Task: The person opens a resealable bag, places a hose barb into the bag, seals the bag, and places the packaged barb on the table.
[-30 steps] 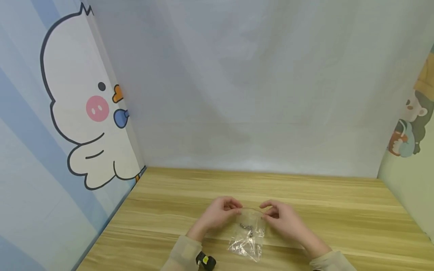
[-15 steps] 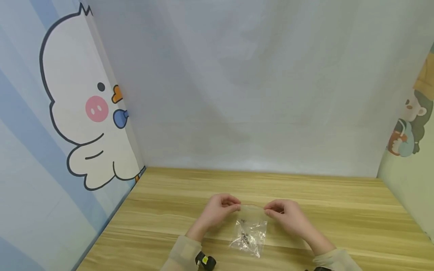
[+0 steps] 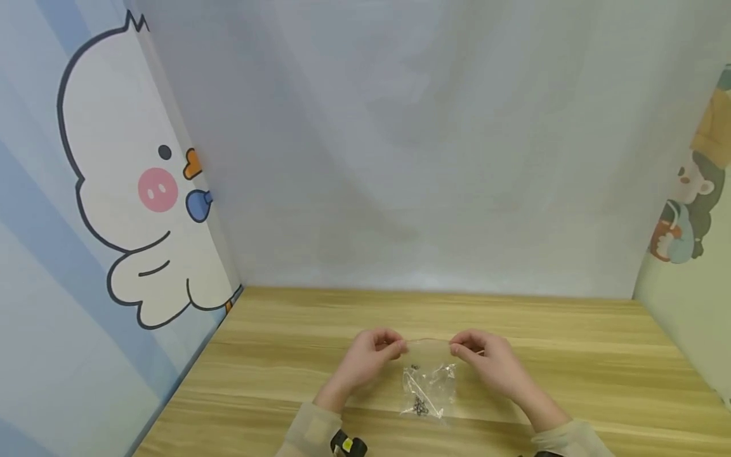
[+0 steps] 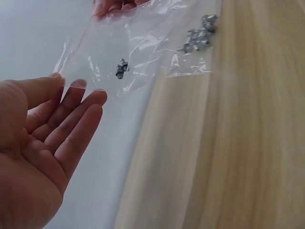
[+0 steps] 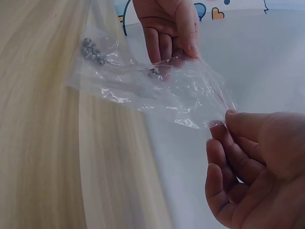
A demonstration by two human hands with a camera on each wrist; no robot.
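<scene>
A clear plastic bag (image 3: 431, 384) hangs between my two hands over the table. My left hand (image 3: 368, 358) pinches its upper left corner between thumb and fingertips. The upper right corner is pinched by my right hand (image 3: 488, 358). A thin reddish line runs along the bag's top edge. Small shiny metal pieces (image 4: 200, 34) lie clustered at the bottom of the bag, and a few more metal pieces (image 4: 122, 69) sit higher up inside it. In the right wrist view the same cluster (image 5: 92, 51) shows through the plastic; the pieces look like small screws or nuts, too small to tell.
The wood-grain table (image 3: 320, 311) runs back to a pale grey curtain (image 3: 422, 158). A cartoon-printed panel (image 3: 125, 190) stands on the left and another printed panel (image 3: 685, 285) on the right. A black wrist camera (image 3: 349, 444) sits on the left sleeve.
Both hands have risen slightly and drawn apart, so the bag's top edge is stretched straighter. Most metal pieces have slid down to the bag's bottom. The head view has shifted a little.
</scene>
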